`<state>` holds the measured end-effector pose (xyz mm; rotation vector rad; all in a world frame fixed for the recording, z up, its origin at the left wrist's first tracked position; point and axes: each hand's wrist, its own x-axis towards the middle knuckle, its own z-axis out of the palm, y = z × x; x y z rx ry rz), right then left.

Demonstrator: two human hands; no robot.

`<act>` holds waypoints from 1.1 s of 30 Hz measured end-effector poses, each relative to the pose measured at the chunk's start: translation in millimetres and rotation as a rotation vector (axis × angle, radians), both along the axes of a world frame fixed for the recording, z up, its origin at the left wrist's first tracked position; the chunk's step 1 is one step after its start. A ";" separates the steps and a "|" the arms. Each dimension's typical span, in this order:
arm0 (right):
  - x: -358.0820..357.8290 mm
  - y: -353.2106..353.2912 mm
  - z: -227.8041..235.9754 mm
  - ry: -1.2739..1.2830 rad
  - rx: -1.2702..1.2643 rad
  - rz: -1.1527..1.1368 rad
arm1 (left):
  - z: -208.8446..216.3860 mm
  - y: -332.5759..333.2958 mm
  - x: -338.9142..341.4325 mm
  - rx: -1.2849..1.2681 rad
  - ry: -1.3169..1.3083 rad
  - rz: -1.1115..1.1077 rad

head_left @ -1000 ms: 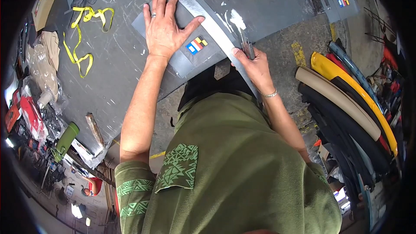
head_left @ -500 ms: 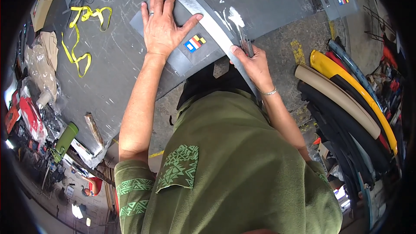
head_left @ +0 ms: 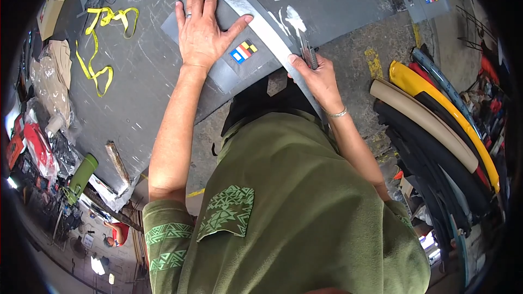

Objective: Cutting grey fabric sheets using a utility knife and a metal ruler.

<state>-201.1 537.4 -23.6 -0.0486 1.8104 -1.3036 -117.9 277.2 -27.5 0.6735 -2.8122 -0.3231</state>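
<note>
Metal strip [head_left: 267, 34] and slim tool [head_left: 312, 60] sit gripped in right hand [head_left: 317, 79], left hand [head_left: 201, 39] splayed on smooth sheet [head_left: 222, 75].

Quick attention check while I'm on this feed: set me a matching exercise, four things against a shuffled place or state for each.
Things
1. Left hand
2. Right hand
3. Yellow tape
4. Tan roll

Places and states
A. In loose loops on the dark table
B. Thumb on the pale strip, slim tool in the grip
C. At the picture's right, near a yellow roll
D. Fingers spread on the gray sheet

Pairs: 1-D, 2-B, 3-A, 4-C
</note>
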 end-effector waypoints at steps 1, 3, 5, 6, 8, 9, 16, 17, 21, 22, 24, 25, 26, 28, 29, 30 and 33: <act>-0.1 0.2 0.2 0.000 -0.008 -0.003 | -1.2 0.3 -0.3 0.002 0.000 -0.001; -0.5 0.3 0.7 -0.006 0.001 0.002 | -3.9 -1.6 -0.2 -0.006 0.008 -0.007; -0.6 1.1 1.6 -0.013 0.016 0.005 | -5.2 -2.2 0.4 -0.006 0.008 -0.007; -0.5 0.3 1.7 0.006 0.024 0.011 | -5.2 -1.8 0.6 -0.007 0.009 -0.008; -0.6 -0.6 2.3 0.015 0.043 0.020 | -4.1 -2.3 -0.4 -0.004 0.018 -0.009; -0.6 0.0 0.4 0.013 0.052 0.016 | -1.7 -1.0 -0.2 -0.004 0.016 -0.012; -1.8 -0.3 0.4 -0.005 -0.010 0.003 | -3.2 -2.5 0.2 -0.023 0.035 -0.044; -2.2 0.2 -0.1 -0.026 -0.010 -0.002 | -3.7 -2.7 0.0 -0.023 0.032 -0.050; -3.3 1.2 -2.1 0.028 -0.032 0.024 | -3.8 -2.4 0.1 -0.019 0.026 -0.051; -2.9 1.5 -1.7 0.027 -0.031 0.018 | -3.7 -2.3 0.1 -0.015 0.023 -0.045; -2.1 0.2 -0.6 -0.016 -0.054 -0.013 | -2.8 -1.8 -0.4 0.001 0.019 -0.049; -2.1 0.3 -1.0 -0.017 -0.053 -0.018 | -2.6 -1.4 -0.6 0.004 0.019 -0.046; -1.9 0.4 -1.7 -0.020 -0.065 -0.020 | -2.7 -1.4 -0.4 0.007 0.017 -0.042; -1.2 1.0 -3.9 -0.026 -0.074 -0.024 | -3.2 -2.1 -0.6 0.010 0.025 -0.048; -0.8 1.3 -5.1 -0.009 -0.083 -0.020 | -3.0 -2.2 -0.7 0.010 0.035 -0.050; -0.6 1.6 -6.1 0.008 -0.092 -0.014 | -2.9 -2.1 -0.6 0.013 0.032 -0.051; -0.7 2.8 -8.9 0.045 -0.082 0.012 | -2.6 -2.1 -1.1 0.014 0.040 -0.055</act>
